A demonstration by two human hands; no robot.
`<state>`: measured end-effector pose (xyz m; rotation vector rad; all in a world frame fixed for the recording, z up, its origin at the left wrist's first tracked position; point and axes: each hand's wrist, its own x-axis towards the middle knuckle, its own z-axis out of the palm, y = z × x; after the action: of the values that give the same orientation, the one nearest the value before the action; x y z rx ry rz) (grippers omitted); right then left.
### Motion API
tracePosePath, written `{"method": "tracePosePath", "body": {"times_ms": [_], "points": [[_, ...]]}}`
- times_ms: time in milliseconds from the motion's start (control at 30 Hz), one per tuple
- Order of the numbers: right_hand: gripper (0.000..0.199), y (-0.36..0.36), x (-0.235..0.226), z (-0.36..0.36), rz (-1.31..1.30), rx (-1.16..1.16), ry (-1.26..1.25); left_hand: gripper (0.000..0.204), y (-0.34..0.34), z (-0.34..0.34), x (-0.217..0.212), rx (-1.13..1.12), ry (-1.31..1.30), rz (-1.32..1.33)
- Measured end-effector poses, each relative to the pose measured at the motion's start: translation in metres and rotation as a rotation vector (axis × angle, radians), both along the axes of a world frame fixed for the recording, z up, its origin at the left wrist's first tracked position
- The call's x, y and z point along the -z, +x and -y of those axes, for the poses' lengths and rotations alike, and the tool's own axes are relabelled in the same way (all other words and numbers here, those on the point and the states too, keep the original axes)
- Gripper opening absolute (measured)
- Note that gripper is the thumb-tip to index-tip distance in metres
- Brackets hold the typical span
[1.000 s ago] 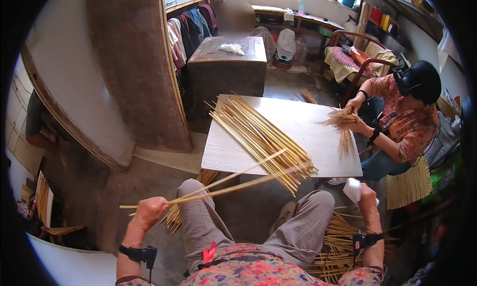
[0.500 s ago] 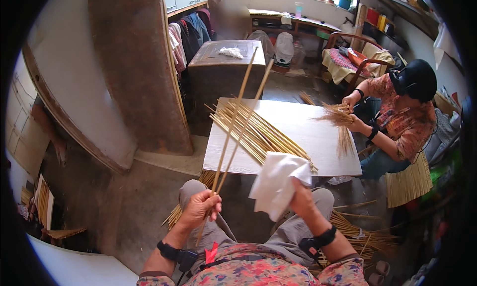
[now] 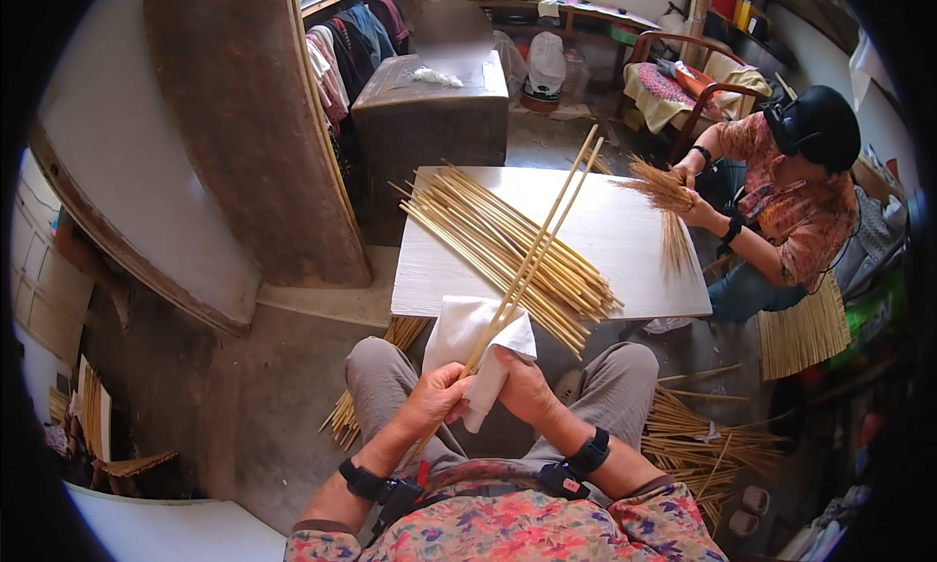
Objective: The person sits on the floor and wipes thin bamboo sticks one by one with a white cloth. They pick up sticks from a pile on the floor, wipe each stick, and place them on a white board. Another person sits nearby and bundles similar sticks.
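Observation:
Two long straw-coloured stalks (image 3: 547,228) run from my lap up over the table, held low down by my left hand (image 3: 436,396), whose fingers are closed round them. My right hand (image 3: 525,386) grips a white cloth (image 3: 459,330) just beside it. The cloth lies against the stalks above my left hand, partly behind them; whether it wraps fully round them I cannot tell. Beyond my hands, a loose pile of similar stalks (image 3: 488,240) lies slantwise on a pale table (image 3: 634,269).
At the table's right, a co-worker (image 3: 791,201) holds a bundle of brushy stalks (image 3: 664,186). More stalks (image 3: 703,445) lie on the floor to my right, others (image 3: 346,416) by my left leg. A brown cabinet (image 3: 429,123) and a wooden chair (image 3: 693,83) stand behind.
My right hand has brought the cloth left against the stalks. The stalks' upper ends have swung to the right. My left hand has shifted right, and the view has tipped slightly down.

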<state>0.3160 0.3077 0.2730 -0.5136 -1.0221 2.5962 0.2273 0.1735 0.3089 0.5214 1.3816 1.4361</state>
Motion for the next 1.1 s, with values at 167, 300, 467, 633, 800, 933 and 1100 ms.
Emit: {"method": "tracePosePath", "body": {"times_ms": [167, 300, 467, 633, 800, 933, 1100], "points": [[0.031, -0.001, -0.009, 0.006, 0.059, -0.010, 0.018, 0.024, -0.004, 0.003, 0.007, 0.181, -0.079, 0.000], [0.034, -0.008, 0.014, 0.005, 0.096, -0.022, 0.042, 0.025, -0.001, 0.007, -0.002, 0.186, -0.120, -0.012], [0.031, -0.021, 0.000, -0.007, 0.047, 0.110, 0.006, 0.027, -0.003, 0.030, 0.021, 0.220, -0.092, 0.134], [0.026, -0.036, 0.000, -0.002, 0.039, 0.316, 0.003, 0.021, 0.005, 0.031, 0.018, 0.111, -0.091, 0.148], [0.023, -0.059, -0.007, -0.031, -0.065, 0.447, -0.038, 0.015, 0.013, 0.039, 0.017, -0.010, -0.093, -0.523], [0.029, -0.062, -0.031, -0.063, -0.228, 0.502, -0.013, 0.010, 0.015, 0.082, 0.015, -0.107, -0.201, -1.173], [0.033, -0.061, -0.039, -0.112, -0.268, 0.574, -0.081, 0.011, 0.001, 0.170, 0.027, -0.173, -0.287, -1.533]]}}
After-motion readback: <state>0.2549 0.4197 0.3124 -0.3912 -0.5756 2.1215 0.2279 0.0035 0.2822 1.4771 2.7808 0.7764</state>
